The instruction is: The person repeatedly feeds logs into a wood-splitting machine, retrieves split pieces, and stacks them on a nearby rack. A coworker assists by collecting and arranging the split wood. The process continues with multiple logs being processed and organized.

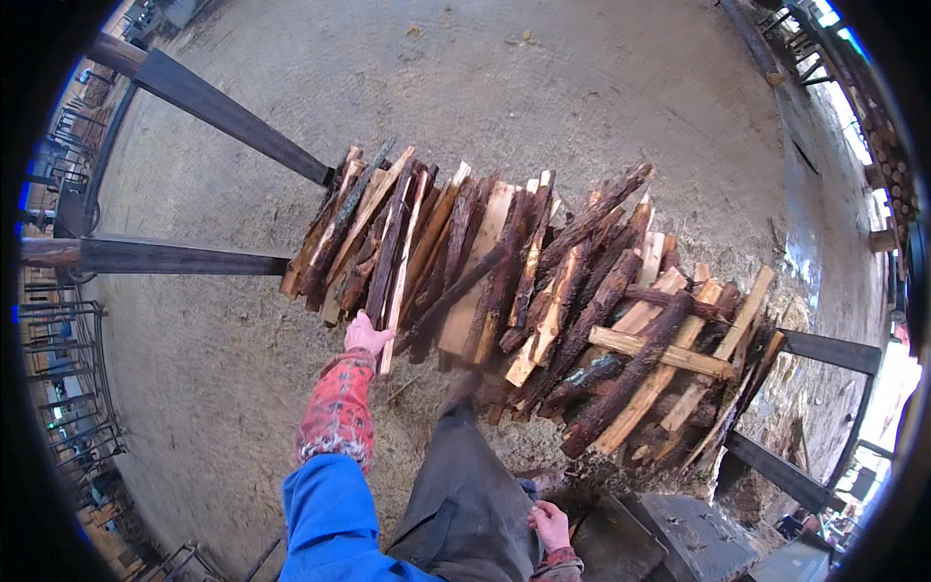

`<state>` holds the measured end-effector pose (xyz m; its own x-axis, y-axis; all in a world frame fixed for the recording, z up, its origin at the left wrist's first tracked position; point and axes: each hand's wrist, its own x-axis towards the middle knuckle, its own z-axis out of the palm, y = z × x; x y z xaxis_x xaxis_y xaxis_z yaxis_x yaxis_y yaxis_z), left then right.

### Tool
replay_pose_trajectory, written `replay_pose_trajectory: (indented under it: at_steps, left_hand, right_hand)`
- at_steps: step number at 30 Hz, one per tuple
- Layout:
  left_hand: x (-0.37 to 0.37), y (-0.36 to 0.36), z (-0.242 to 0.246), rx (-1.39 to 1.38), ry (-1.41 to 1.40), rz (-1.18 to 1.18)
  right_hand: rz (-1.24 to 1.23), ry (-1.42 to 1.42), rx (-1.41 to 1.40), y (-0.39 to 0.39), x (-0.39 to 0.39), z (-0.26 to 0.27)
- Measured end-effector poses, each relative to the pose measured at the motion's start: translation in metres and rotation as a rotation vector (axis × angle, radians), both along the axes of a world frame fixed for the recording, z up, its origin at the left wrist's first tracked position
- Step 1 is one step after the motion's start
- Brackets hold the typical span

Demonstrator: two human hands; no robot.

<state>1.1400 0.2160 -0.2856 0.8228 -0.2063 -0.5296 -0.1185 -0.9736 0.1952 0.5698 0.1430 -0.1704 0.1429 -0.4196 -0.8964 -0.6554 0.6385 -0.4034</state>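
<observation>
My left hand (367, 333), in a red patterned sleeve with a frayed cuff, grips the near end of a dark, bark-covered split stick (388, 254). A thin, pale split stick (407, 269) lies right beside the thumb. Both belong to a long row of split firewood (480, 262) laid side by side across a low metal rack. More loosely, some pieces lie crosswise at the right, among them a pale billet (662, 352). Down by my dark trouser leg, my right hand (549, 525) has its fingers curled in, and nothing shows in them.
Two dark metal bars (233, 109) (182, 256) stick out left of the wood. At the right, a metal frame (829, 353) carries its other end. Dark metal boxes (691, 535) stand near my right side. Packed, debris-strewn ground (509, 87) surrounds the rack. Stacked logs (894, 182) line the far right.
</observation>
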Motion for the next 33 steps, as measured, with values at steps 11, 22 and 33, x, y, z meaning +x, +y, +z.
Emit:
replay_pose_trajectory:
  at_steps: [11,22,33]
  left_hand:
    - [-0.047,-0.101,-0.140,-0.116,-0.113,-0.325]
    - [0.000,-0.104,-0.112,-0.295,-0.219,-0.271]
    - [-0.017,-0.109,-0.079,-0.186,0.070,-0.662]
  right_hand:
    - [-0.067,0.144,0.126,0.017,0.004,-0.056]
    - [-0.177,0.107,0.132,0.045,0.027,-0.059]
    - [-0.084,0.087,-0.150,0.036,0.018,-0.002]
